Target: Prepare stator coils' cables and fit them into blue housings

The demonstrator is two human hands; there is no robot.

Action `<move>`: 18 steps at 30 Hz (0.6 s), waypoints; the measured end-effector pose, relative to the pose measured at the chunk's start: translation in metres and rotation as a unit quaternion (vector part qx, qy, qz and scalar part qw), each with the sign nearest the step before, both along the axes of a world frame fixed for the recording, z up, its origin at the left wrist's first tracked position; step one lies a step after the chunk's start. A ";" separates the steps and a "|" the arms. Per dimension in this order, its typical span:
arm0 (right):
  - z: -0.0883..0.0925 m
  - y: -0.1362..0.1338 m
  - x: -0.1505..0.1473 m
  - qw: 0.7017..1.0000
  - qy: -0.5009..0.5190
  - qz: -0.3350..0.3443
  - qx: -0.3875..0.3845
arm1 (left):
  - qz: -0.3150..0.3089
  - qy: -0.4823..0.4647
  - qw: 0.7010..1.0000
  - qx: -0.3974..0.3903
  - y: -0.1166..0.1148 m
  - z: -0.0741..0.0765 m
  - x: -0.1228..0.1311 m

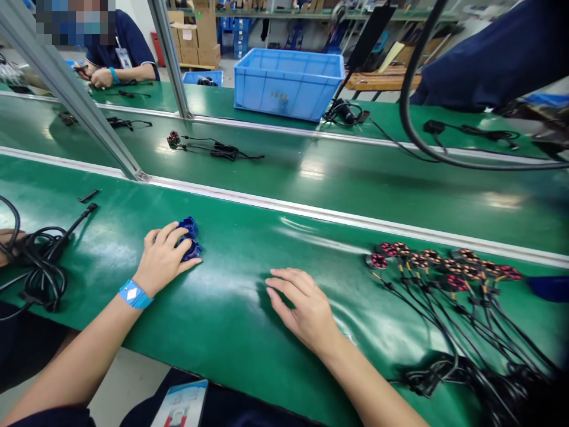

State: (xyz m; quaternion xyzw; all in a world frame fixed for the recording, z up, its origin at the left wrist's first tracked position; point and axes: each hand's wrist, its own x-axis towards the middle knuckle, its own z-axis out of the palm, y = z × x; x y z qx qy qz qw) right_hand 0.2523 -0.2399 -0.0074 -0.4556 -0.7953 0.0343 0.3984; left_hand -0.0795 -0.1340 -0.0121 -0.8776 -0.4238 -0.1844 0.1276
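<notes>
My left hand (pixel 162 258), with a blue wrist strap (pixel 136 294), is closed round a dark blue plastic part (pixel 189 226) with ring-shaped openings. The part rests on the green tabletop (pixel 231 320), and the palm side of the hand is hidden. Over the middle of the table is my right hand (pixel 304 305), fingers apart and nothing in it. To its right lies a group of small round copper-wound coils (pixel 444 264), some red, with black cables (pixel 471 320) trailing toward the front edge.
A conveyor strip with one cabled coil (pixel 173 139) runs behind a metal rail (pixel 267 204). Beyond stands a blue crate (pixel 287 86). Coiled black cable (pixel 47 267) and another person's hand (pixel 9 243) are at left. A co-worker (pixel 128 44) works across the line. A dark sleeve (pixel 493 56) reaches in right.
</notes>
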 end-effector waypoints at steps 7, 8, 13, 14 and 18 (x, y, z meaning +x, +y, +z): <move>0.015 -0.004 -0.004 0.995 0.100 0.010 -0.027 | -0.160 -0.166 0.972 0.049 -0.017 0.028 0.059; 0.018 -0.006 -0.005 0.994 0.110 0.012 -0.010 | -0.198 -0.184 0.960 0.074 -0.021 0.033 0.069; 0.028 -0.020 -0.001 0.986 0.108 0.014 0.129 | -0.325 -0.221 0.916 0.085 -0.042 0.048 0.106; 0.030 -0.022 0.001 0.986 0.091 0.022 0.140 | -0.327 -0.228 0.915 0.060 -0.046 0.047 0.108; 0.031 -0.027 0.008 0.986 0.020 0.051 0.155 | -0.308 -0.256 0.914 -0.063 -0.058 0.034 0.106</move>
